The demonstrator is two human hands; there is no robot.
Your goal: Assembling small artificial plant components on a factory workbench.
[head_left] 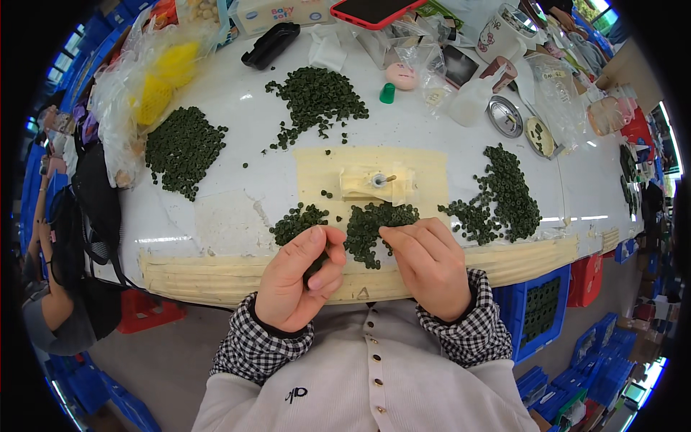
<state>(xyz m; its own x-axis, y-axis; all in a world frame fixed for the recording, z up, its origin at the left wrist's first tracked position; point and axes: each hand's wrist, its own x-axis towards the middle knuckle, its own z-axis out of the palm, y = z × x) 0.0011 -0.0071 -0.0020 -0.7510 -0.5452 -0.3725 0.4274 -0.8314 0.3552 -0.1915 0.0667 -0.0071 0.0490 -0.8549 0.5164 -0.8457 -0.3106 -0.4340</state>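
Observation:
My left hand point(302, 277) is curled at the table's front edge, thumb against the fingers. Dark green bits show in the gap of its grip, seemingly small parts cupped there. My right hand point(433, 266) pinches at the near pile of small dark green ring-like parts point(365, 229); whatever its fingertips hold is too small to make out. Another small pile point(299, 222) lies just beyond my left hand. Behind the near pile, a block wrapped in cream tape point(358, 183) carries a metal post with a brass-coloured pin point(389, 178).
Larger heaps of dark green parts lie at left point(185, 150), at far centre point(317, 97) and at right point(512, 194). A phone in a red case point(376, 10), a green cap point(387, 93), a round tin point(505, 117) and plastic bags point(115, 93) stand around. A blue crate point(515, 317) sits below the right edge.

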